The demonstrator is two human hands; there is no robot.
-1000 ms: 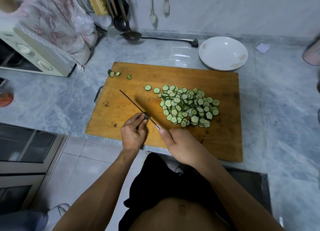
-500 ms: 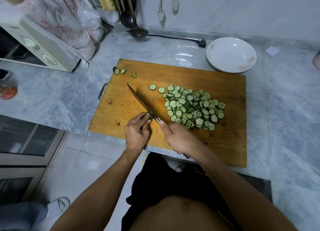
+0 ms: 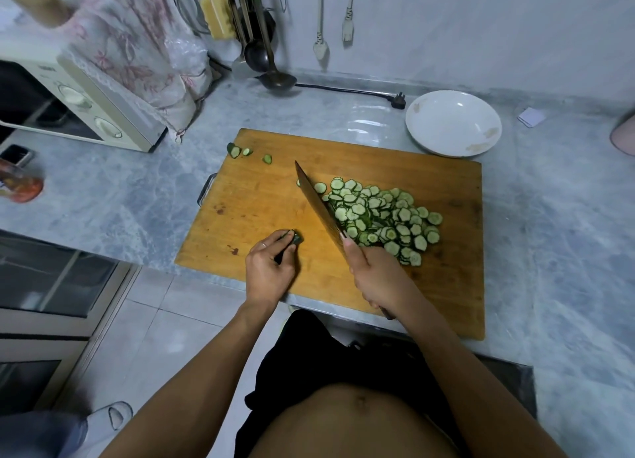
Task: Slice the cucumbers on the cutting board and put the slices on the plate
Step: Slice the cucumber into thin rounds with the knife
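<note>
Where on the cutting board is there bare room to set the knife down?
Bare wood lies on the cutting board right of the slice pile, and along its far edge toward the plate. The patch between the knife and the board's left edge is also free. It is crowded around the pile and both hands.

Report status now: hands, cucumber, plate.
Left hand pinches cucumber end. Right hand grips knife against slice pile. Plate empty, path clear.

Slices [image 3: 381, 217] on board [image 3: 446, 285]; plate [image 3: 453, 123] behind, right.
</note>
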